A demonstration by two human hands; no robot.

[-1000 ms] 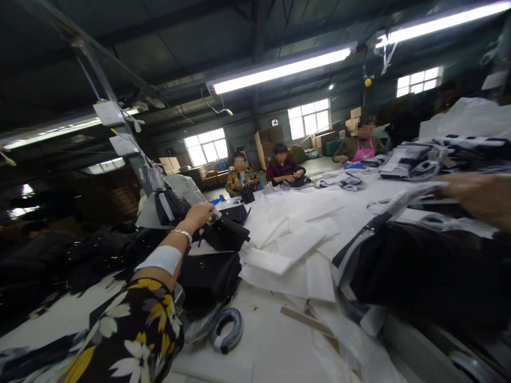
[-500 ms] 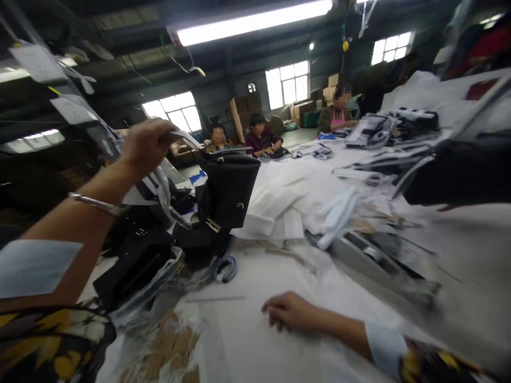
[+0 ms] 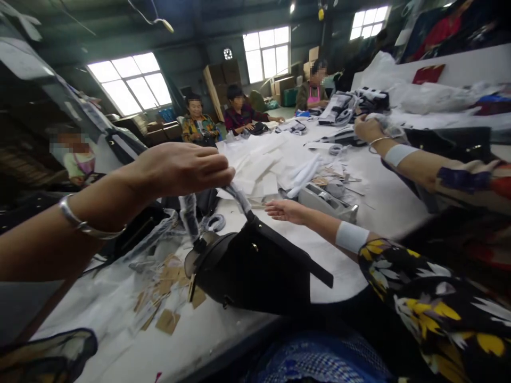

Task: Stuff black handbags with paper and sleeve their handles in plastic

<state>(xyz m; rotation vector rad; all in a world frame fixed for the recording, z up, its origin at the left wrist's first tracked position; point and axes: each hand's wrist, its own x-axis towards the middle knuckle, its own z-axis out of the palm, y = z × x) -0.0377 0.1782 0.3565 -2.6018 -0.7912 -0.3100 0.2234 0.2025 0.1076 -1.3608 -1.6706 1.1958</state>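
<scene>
My left hand (image 3: 181, 169) is closed around the plastic-wrapped handle (image 3: 238, 198) of a black handbag (image 3: 255, 268), which hangs tilted just above the near edge of the white table (image 3: 371, 210). My right hand (image 3: 285, 210) reaches over the table behind the bag, fingers stretched out and holding nothing. A silver bracelet sits on my left wrist and a white band on my right wrist.
Another person's arm (image 3: 403, 159) on the right reaches toward black bags (image 3: 451, 141). Brown card tags (image 3: 167, 298) and plastic wrap litter the near left. White foam sheets (image 3: 259, 165), a tape dispenser (image 3: 327, 198) and more black bags (image 3: 131, 234) lie around. Three workers sit at the far end.
My left hand has carried the black bag from the pile at the left toward me, over the table's near edge. My right hand has lifted off the table and moved forward.
</scene>
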